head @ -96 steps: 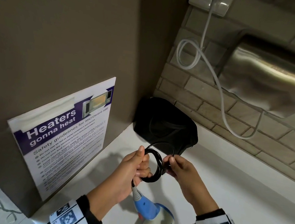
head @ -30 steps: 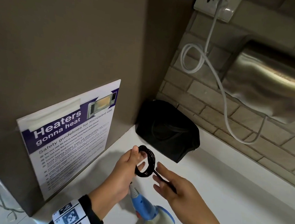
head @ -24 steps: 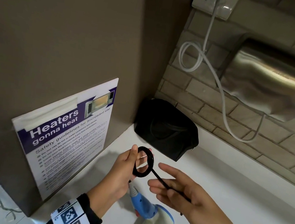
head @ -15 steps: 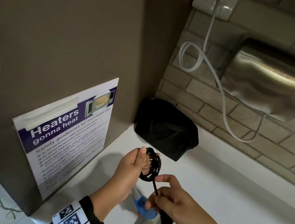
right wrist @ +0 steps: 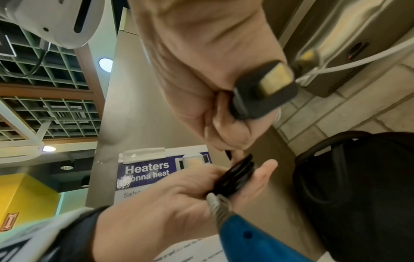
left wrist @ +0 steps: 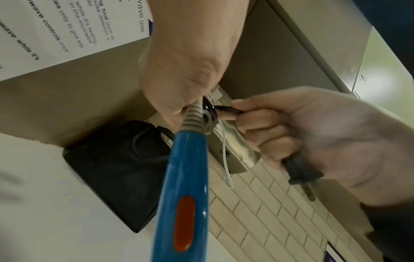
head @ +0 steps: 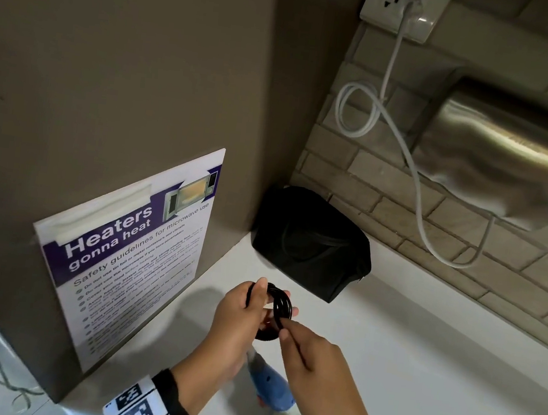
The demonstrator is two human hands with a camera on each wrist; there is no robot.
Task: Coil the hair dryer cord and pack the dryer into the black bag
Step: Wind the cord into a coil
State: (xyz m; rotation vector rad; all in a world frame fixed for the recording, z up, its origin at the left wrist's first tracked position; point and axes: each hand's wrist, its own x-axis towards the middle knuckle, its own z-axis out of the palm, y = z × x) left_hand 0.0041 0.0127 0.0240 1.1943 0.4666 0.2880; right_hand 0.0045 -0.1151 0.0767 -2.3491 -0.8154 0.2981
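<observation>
The black cord is wound into a small coil (head: 279,306) that my left hand (head: 265,296) pinches between thumb and fingers, above the white counter (head: 417,380). My right hand (head: 284,332) pinches the cord's loose end right at the coil. Its curled fingers also hold the black plug (left wrist: 300,170), seen with its prongs out (right wrist: 264,92). The hair dryer hangs below the coil by its blue handle (head: 270,384), which has an orange switch (left wrist: 183,223). The black bag (head: 309,242) sits in the corner just behind my hands; whether it is unzipped I cannot tell.
A brown cabinet side with a microwave safety poster (head: 129,251) stands close on the left. On the brick wall behind, a white cable (head: 416,190) loops from a socket (head: 404,9) to a steel hand dryer (head: 512,167).
My right hand, which held the cord's tail below the coil, has risen and brought the tail up against the coil. The left hand keeps holding the coil in about the same place.
</observation>
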